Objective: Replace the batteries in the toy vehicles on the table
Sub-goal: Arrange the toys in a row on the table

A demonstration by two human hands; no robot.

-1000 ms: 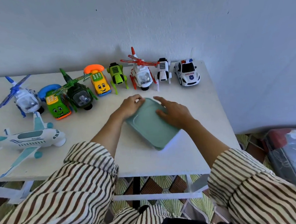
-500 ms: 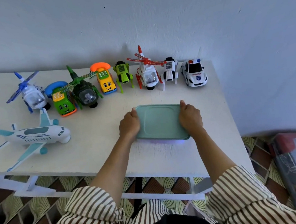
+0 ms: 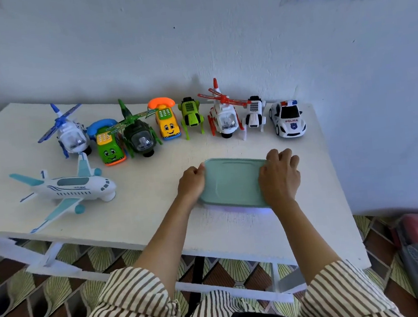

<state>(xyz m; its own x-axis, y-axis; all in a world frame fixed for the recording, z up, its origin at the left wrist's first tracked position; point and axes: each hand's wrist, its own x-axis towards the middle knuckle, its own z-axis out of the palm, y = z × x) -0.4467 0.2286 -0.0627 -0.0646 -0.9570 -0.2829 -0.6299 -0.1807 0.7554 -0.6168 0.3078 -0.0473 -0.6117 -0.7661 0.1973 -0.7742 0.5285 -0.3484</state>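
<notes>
Centre frame, on tabletop [image 3: 144,216]: green lidded box [image 3: 232,181] is gripped at its ends by curled left hand [image 3: 192,183] and right hand [image 3: 279,175].

POLICE – dark capitals on hood of white police car [image 3: 287,119], small shield badge just below word. 
Number 1 – on tail fin of white-and-teal airplane [image 3: 69,189]. 
Short line of dark lettering on airplane fuselage, under window band – too blurred to read. 
Keypad buttons on green phone car [image 3: 110,153] and yellow phone car [image 3: 168,126] – digits too small to read.
</notes>
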